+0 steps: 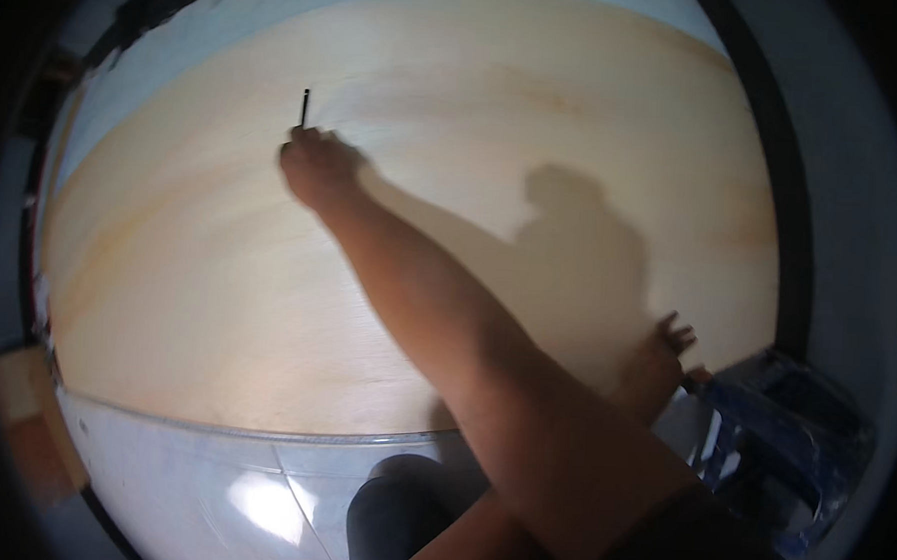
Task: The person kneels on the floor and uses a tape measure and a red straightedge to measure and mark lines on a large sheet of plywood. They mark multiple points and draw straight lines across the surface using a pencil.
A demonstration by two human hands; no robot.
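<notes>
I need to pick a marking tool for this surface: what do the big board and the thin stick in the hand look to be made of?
The board looks like pale plywood or veneer, bare and matte, with faint grain bands. The thin stick held by the right hand is dark and slim, perhaps a pencil or pen; its material cannot be told.

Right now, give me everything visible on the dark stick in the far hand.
The dark stick is thin, straight and black, pencil-like, though its kind is unclear. It stands roughly upright from the fingers of the right hand, which holds its lower end over the pale plywood sheet. Its tip is too small to read.
</notes>
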